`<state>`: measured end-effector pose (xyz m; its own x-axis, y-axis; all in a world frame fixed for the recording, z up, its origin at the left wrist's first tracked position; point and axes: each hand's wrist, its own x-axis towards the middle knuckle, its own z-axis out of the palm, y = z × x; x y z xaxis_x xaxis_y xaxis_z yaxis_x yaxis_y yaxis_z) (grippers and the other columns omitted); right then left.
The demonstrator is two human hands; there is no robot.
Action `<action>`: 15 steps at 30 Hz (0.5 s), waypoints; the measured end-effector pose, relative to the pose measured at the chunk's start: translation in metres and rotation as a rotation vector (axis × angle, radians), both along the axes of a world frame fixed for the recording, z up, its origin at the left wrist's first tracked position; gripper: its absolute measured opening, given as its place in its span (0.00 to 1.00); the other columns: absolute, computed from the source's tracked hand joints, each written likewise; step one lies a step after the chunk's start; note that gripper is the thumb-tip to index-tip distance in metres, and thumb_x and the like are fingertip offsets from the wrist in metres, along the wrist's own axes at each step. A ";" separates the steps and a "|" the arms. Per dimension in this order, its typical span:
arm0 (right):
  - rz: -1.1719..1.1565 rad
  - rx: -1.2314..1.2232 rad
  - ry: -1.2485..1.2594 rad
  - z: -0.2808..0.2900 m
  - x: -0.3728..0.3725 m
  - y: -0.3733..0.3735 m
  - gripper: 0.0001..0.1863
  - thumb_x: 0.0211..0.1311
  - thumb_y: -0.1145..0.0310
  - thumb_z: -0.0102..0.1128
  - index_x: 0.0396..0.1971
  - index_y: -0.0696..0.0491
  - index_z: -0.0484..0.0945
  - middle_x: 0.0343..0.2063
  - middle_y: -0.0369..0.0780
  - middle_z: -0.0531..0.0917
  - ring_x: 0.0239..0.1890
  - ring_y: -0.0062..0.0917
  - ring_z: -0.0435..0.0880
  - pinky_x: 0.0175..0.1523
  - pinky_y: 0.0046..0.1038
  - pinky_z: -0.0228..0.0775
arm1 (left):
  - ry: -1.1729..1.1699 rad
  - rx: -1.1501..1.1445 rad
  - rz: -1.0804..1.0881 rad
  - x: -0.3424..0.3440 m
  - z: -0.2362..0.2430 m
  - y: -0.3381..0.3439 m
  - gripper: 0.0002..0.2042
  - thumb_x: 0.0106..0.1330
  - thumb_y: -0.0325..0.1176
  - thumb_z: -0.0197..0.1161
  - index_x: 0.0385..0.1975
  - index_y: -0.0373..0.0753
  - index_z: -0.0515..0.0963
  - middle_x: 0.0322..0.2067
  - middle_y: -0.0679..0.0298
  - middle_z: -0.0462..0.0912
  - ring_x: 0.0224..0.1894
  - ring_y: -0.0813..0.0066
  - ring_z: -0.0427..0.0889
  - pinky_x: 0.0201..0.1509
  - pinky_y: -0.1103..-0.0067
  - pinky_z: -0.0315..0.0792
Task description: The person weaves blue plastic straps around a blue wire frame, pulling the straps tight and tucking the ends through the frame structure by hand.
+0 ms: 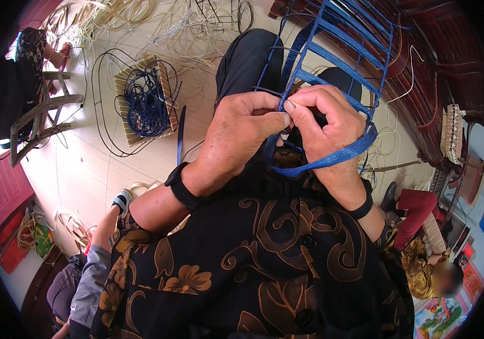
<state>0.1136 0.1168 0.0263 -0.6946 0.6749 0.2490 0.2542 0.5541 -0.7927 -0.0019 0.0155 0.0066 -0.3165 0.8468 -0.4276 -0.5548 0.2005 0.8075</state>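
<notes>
Both hands are shut on the same spot here: left hand (239, 133) and right hand (332, 124) are each pinching the blue frame (338, 60), thumb against finger, on a thin bar at its near left corner. The fingertips are right up against each other, so I can't tell how much of the strap is caught in there too. That blue strap (329, 159) hangs in a loose loop below the pinch and runs across the right wrist. There's a black band (181, 189) on the left wrist and a dark one on the right.

The frame itself sits over the knees of the dark trousers (247, 62), rungs slanting off to the far right; can't say if it's actually resting on them. Shirt (304, 248) is black with brown flowers.

Further out, on the floor (72, 175), a pale woven basket (120, 96) full of tangled blue cord (147, 101) is over toward the left edge. Pale strips (109, 17) are heaped along the far edge, a wooden chair (55, 103) stands at the left edge, and a dark red bench (445, 51) lines the right edge.
</notes>
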 end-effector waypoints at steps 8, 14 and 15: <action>0.037 -0.069 -0.026 0.001 0.001 0.002 0.03 0.52 0.79 0.64 0.26 0.59 0.79 0.24 0.41 0.81 0.28 0.33 0.80 0.35 0.29 0.71 | 0.001 0.004 -0.014 0.003 -0.003 0.000 0.06 0.64 0.23 0.59 0.39 0.30 0.80 0.29 0.63 0.84 0.25 0.82 0.79 0.26 0.88 0.72; 0.049 -0.087 -0.027 0.001 0.007 0.004 0.02 0.54 0.79 0.62 0.28 0.59 0.79 0.27 0.42 0.81 0.29 0.33 0.81 0.35 0.30 0.73 | -0.016 -0.035 -0.031 0.003 0.005 0.001 0.07 0.64 0.23 0.59 0.39 0.29 0.79 0.29 0.61 0.83 0.26 0.81 0.80 0.29 0.87 0.73; 0.044 -0.106 -0.029 0.000 0.007 0.004 0.02 0.54 0.79 0.62 0.28 0.59 0.79 0.26 0.42 0.81 0.29 0.34 0.81 0.35 0.30 0.73 | -0.022 -0.013 -0.026 0.003 0.004 0.000 0.07 0.65 0.23 0.59 0.39 0.29 0.79 0.29 0.61 0.83 0.27 0.80 0.80 0.29 0.86 0.74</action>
